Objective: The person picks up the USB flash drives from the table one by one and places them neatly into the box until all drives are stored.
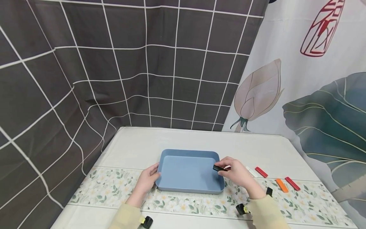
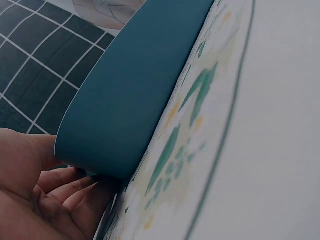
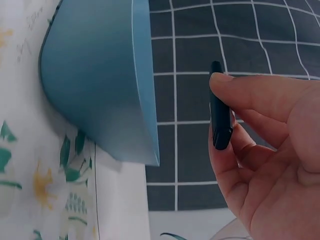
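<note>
The person's right hand [image 1: 234, 171] pinches a small black piece [image 1: 218, 168] between thumb and fingers, holding it up over the right end of a shallow blue tray [image 1: 187, 170], apart from the tray's wall. Across from it, I see the left hand [image 1: 146, 180] gripping the tray's left end, thumb at the rim and fingers curled about the outside, low down by the desk [image 1: 137, 143]. The tray sits on the desk, partly over a floral band. Off to its right lie a white piece [image 1: 252, 171] near a red piece [image 1: 261, 172], then an orange piece [image 1: 281, 185] just beside a second red piece [image 1: 292, 183]. A dark gridded cloth [image 1: 160, 60] hangs behind.
</note>
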The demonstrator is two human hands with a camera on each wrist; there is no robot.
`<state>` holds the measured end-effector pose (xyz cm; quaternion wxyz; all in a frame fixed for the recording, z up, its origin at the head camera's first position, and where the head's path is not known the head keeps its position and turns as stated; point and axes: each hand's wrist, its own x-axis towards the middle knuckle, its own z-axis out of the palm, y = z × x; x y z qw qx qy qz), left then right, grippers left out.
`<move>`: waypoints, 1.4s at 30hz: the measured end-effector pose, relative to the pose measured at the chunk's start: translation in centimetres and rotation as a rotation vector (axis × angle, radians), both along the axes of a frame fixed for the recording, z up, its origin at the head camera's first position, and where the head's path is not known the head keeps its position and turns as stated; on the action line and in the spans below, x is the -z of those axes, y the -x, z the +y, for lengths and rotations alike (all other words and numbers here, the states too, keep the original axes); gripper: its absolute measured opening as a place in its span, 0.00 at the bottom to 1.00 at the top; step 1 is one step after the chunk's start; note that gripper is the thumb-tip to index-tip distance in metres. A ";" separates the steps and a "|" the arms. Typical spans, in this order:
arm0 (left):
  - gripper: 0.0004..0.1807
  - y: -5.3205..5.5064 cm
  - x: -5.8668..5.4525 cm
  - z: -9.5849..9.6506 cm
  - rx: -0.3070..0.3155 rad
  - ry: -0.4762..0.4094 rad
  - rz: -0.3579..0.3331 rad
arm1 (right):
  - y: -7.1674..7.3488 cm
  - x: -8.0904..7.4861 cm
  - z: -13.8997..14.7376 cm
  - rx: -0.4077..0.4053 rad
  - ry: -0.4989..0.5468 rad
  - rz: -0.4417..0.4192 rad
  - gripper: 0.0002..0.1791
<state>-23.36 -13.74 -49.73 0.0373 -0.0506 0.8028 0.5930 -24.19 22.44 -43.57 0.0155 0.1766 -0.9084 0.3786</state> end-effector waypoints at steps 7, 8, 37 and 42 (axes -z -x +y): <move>0.29 0.0 0.1 -0.1 0.000 0.005 -0.004 | -0.1 0.0 -1.4 -0.051 -0.005 0.001 0.14; 0.29 0.0 0.1 -0.1 0.000 0.004 -0.003 | -0.1 0.0 -1.6 -0.060 -0.006 0.000 0.14; 0.29 0.1 0.1 0.0 -0.004 0.004 -0.008 | 0.1 0.7 -8.1 -0.206 -0.008 -0.010 0.13; 0.29 0.1 0.2 -0.1 -0.001 -0.008 -0.006 | 0.2 1.1 -9.1 -0.225 -0.021 -0.020 0.14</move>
